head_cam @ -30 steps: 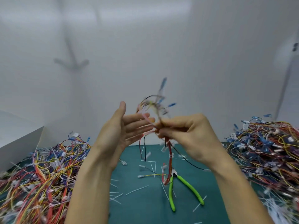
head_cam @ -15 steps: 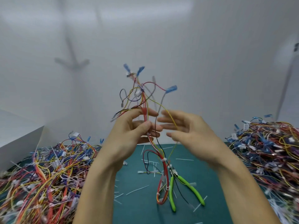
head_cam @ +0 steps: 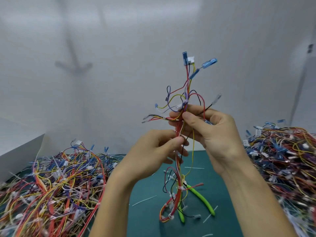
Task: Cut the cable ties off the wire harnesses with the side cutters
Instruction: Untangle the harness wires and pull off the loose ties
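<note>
Wire harness (head_cam: 186, 103) held upright: right hand (head_cam: 217, 134) pinches it above, left hand (head_cam: 153, 156) below; side cutters (head_cam: 201, 198) lie ungripped beneath, lower centre.

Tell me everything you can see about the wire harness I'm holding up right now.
The wire harness is a loose bundle of thin red, yellow, black and purple wires, held roughly upright. Blue sleeved terminals and a white connector top it. The right hand grips it higher up; the left hand pinches it below. White cable ties bind it, uncut. Its lower loop hangs before the side cutters on the green mat.
</note>
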